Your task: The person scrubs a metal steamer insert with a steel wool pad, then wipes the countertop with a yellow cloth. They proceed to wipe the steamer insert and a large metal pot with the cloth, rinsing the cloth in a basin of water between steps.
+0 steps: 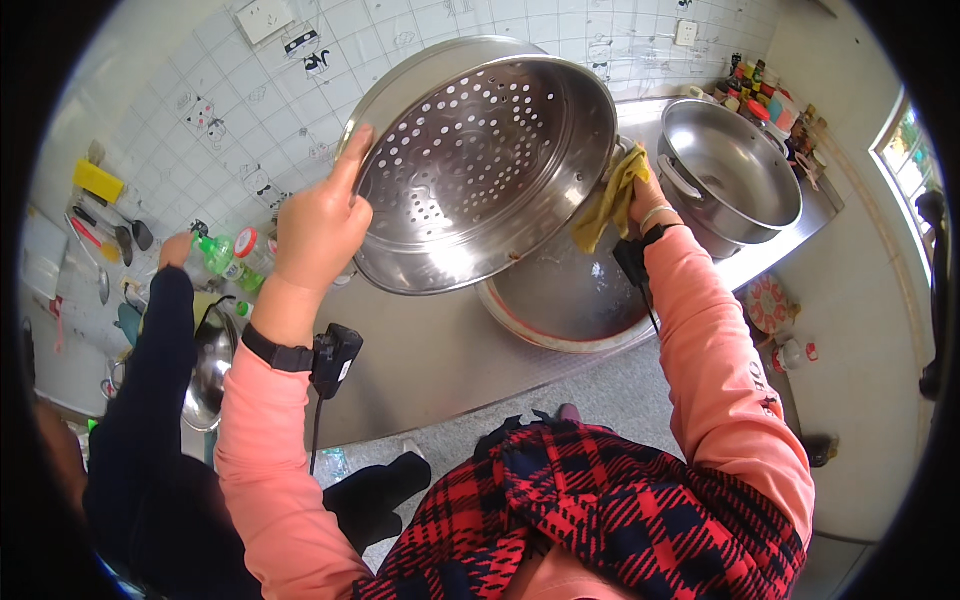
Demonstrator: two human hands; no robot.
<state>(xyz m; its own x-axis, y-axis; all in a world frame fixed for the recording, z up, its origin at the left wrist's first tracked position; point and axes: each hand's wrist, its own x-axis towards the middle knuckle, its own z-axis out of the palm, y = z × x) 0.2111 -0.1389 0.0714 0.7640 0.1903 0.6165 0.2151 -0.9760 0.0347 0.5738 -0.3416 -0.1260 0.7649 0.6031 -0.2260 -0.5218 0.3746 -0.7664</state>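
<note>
A stainless-steel steamer tier (pixel 469 161) with a perforated base is held up and tilted, its inner side facing me. My left hand (pixel 322 217) grips its left rim, the index finger stretched along the outer wall. On the other side, my right hand (pixel 651 193) holds a yellow cloth (pixel 611 206) at the tier's side handle. How much of that handle the fingers enclose is hidden by the cloth. Below the tier is a wide round pan (pixel 566 304) set in the counter, partly covered from view; its inside looks hazy.
A two-handled steel pot (pixel 731 161) stands right on the steel counter (pixel 405 375), near several condiment bottles (pixel 757 86). At left, another person's dark sleeve (pixel 161 352) reaches toward a green bottle (pixel 225 259), beside a metal bowl (pixel 210 375). Utensils (pixel 124 236) hang on the tiled wall.
</note>
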